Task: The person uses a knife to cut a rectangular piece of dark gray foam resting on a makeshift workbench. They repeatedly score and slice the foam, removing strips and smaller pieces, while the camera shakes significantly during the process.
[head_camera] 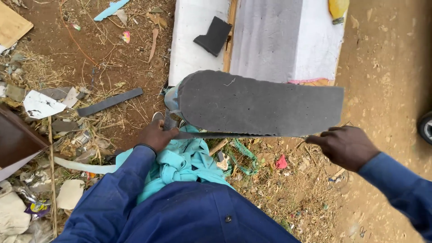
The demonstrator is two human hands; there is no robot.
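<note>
— What are you holding there?

— A dark grey foam sheet (258, 104), long, with one rounded end. It lies flat in the air in front of my body, above the dirt ground (387, 76). All other things I tell you from this sheet.

— And your hands?

— My left hand (156, 135) is at the rounded end, low on the near edge. The fingers are closed around something thin and dark there; maybe a blade that runs along the near edge, but I cannot see it well. My right hand (345, 146) is at the other end, just under the near corner. Its fingers are together and point toward the sheet, and the tips touch the thin edge.

— What is around it?

— Under the sheet, near my body, is a turquoise cloth (180, 164). Behind the sheet is a white and grey block (265, 38) with a small black piece (213, 35) on it. Far left of the sheet is a dark strip (109, 102) among litter.
</note>
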